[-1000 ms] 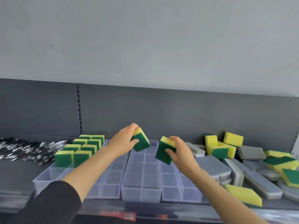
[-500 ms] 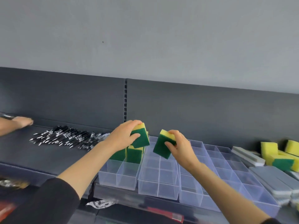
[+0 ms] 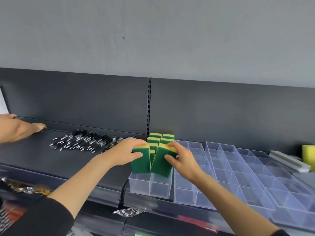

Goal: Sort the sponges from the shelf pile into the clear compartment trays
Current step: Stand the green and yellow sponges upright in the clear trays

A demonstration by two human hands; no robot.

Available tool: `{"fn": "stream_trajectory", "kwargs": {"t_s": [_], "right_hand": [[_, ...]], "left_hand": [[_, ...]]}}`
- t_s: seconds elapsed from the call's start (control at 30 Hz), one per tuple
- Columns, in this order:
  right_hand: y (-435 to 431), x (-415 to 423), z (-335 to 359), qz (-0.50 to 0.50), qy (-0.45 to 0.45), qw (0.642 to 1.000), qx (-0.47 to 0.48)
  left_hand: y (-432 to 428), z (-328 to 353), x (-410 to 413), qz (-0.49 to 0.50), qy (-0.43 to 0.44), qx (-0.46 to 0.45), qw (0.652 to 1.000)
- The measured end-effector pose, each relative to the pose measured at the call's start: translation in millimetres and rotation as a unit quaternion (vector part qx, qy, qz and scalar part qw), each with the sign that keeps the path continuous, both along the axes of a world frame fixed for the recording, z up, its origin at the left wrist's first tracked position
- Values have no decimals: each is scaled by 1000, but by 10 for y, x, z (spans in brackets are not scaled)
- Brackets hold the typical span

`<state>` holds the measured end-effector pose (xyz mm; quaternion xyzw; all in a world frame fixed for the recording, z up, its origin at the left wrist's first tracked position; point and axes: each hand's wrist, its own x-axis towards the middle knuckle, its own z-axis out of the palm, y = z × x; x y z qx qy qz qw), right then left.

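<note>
My left hand (image 3: 127, 153) grips a green-and-yellow sponge (image 3: 140, 163) standing on edge in the left clear compartment tray (image 3: 150, 186). Beside it my right hand (image 3: 183, 157) holds a second green-and-yellow sponge (image 3: 161, 165), tilted to the right in the neighbouring compartment. Behind them, several more green-and-yellow sponges (image 3: 161, 138) stand in the tray's rear compartments. A yellow sponge (image 3: 308, 151) of the shelf pile shows at the far right edge.
More clear compartment trays (image 3: 238, 169) lie to the right on the dark shelf (image 3: 51, 160). A heap of black pens (image 3: 88, 142) lies to the left. Another person's hand (image 3: 36, 127) rests on the shelf at far left. Grey flat sponges (image 3: 289, 161) lie at right.
Both hands have lowered their sponges from the air down into the left tray's compartments. The view has swung left, so most of the shelf pile has slid out of sight.
</note>
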<state>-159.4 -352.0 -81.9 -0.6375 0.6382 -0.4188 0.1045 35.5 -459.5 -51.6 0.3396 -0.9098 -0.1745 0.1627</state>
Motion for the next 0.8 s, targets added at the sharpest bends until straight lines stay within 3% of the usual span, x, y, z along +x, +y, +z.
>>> {"fn": "stream_trajectory", "kwargs": {"t_s": [0.4, 0.8], "right_hand": [[-14, -50, -84, -10, 33, 997, 71], [-5, 2, -248, 4, 151, 980, 131]], "left_hand": [[-111, -176, -138, -38, -86, 48, 994], [-143, -349, -155, -31, -102, 59, 993]]}}
